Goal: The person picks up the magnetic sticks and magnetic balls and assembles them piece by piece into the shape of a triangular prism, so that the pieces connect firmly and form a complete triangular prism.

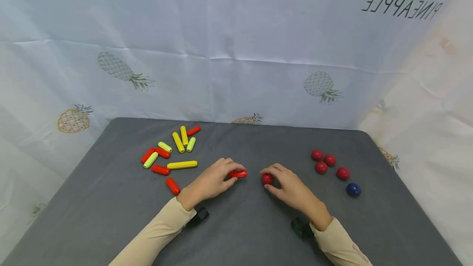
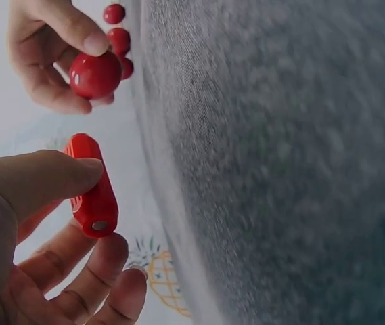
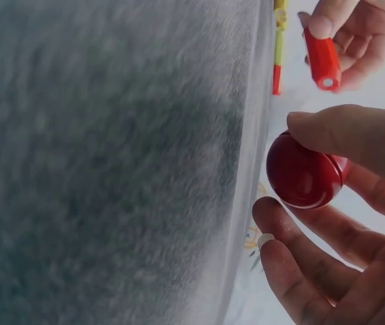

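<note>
Between thumb and fingers my left hand (image 1: 218, 180) pinches a short red magnetic rod (image 2: 97, 193), ridged on its side, with a silvery disc in its end. My right hand (image 1: 292, 189) holds a glossy red ball (image 3: 302, 172) the same way, with a seam line round it. Rod and ball face each other across a small gap near the table's middle. Both appear raised off the cloth in the wrist views. The other fingers of each hand spread loosely below.
Left on the grey table (image 1: 244, 225) lie several more rods: red (image 1: 160, 170), long yellow (image 1: 182, 165) and short lime (image 1: 164, 147). To the right sit several red balls (image 1: 321, 168) and one blue ball (image 1: 353, 190). A pineapple-print curtain (image 1: 229, 89) hangs behind the far edge.
</note>
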Demonstrator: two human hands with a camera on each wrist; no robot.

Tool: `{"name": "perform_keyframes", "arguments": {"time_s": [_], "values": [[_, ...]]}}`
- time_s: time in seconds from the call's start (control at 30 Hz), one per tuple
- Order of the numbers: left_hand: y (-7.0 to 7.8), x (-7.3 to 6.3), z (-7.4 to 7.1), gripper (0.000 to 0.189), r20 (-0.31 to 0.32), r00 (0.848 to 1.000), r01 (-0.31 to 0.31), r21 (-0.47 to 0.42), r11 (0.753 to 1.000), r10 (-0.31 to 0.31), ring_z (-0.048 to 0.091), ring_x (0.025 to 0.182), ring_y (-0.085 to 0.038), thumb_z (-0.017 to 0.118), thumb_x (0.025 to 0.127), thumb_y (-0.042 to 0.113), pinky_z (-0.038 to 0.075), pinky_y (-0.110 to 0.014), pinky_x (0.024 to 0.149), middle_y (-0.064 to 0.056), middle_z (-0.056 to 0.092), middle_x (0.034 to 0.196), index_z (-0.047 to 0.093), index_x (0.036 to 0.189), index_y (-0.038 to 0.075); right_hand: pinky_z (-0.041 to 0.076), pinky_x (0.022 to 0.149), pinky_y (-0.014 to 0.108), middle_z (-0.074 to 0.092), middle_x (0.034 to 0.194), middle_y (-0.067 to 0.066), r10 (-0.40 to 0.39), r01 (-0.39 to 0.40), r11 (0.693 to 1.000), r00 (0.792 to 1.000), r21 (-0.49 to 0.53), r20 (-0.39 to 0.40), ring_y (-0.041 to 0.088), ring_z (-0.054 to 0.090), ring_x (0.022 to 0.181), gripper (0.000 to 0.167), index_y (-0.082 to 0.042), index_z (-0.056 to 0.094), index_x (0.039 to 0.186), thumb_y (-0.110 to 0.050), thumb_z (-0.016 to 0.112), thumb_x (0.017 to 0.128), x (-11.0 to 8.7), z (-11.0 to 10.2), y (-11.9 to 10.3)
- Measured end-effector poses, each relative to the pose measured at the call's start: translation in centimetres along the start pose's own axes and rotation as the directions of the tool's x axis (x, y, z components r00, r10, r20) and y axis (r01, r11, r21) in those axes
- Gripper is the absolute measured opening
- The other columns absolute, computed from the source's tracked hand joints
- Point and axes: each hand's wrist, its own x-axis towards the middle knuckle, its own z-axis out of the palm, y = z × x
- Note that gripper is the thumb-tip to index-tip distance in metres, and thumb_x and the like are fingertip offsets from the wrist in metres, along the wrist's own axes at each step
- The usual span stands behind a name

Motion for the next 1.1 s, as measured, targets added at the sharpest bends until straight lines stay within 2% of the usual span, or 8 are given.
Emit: {"name": "perform_keyframes", "arguments": {"time_s": [0.43, 0.8, 1.1], "values": [[0.6, -0.1, 0.8, 0.029, 0.085, 0.996, -0.022, -0.026, 0.999, 0.024, 0.051, 0.089, -0.011, 0.068, 0.094, 0.014, 0.048, -0.027, 0.079, 0.003, 0.065, 0.106, 0.067, 0.123, 0.017, 0.054, 0.089, 0.041, 0.067, 0.116, 0.003, -0.021, 0.02, 0.998, 1.0, 0.062, 0.015, 0.019, 0.065, 0.106, 0.037, -0.007, 0.064, 0.123, -0.016, 0.076, 0.088, -0.1, 0.2, -0.5], [1.3, -0.1, 1.0, 0.029, 0.126, 0.992, -0.017, -0.047, 0.999, 0.023, 0.053, 0.093, -0.012, 0.068, 0.095, 0.016, 0.049, -0.026, 0.081, 0.002, 0.066, 0.109, 0.067, 0.124, 0.017, 0.054, 0.09, 0.04, 0.068, 0.118, 0.002, -0.045, 0.042, 0.996, 0.998, 0.073, 0.041, 0.016, 0.065, 0.104, 0.038, -0.011, 0.064, 0.123, -0.019, 0.076, 0.088, -0.2, 0.2, -1.2], [1.1, -0.1, 1.3, 0.028, 0.13, 0.991, -0.02, -0.043, 0.999, 0.025, 0.055, 0.091, -0.012, 0.068, 0.094, 0.015, 0.05, -0.028, 0.082, 0.001, 0.066, 0.106, 0.068, 0.122, 0.015, 0.054, 0.09, 0.04, 0.068, 0.119, 0.001, -0.051, 0.045, 0.995, 0.996, 0.092, 0.072, 0.017, 0.065, 0.105, 0.038, -0.011, 0.063, 0.124, -0.019, 0.075, 0.089, -0.3, 0.4, -1.1]]}}
